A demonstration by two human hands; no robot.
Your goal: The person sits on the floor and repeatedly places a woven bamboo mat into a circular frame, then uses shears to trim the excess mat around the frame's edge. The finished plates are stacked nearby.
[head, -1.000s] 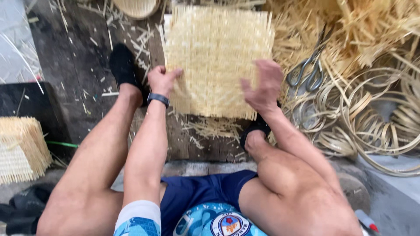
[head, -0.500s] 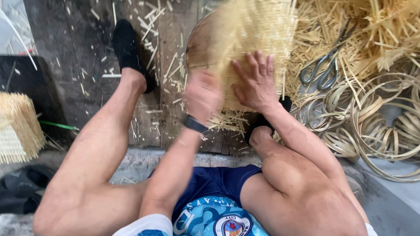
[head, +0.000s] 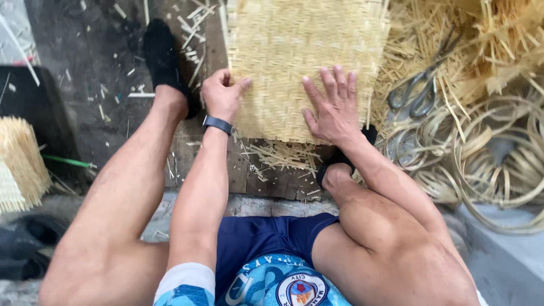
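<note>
Woven mat (head: pixel 300 54) flat on wooden floor boards (head: pixel 266 175) between both feet. Left hand (head: pixel 222 97) curled, pinching left edge, apparently; right hand (head: pixel 331 107) spread flat, pressing lower right. Best held firm and square, clear of scissors (head: pixel 416 93) just beside.

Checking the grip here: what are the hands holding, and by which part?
The woven mat: left hand pinches its left edge; right hand presses flat near its lower edge.
</note>
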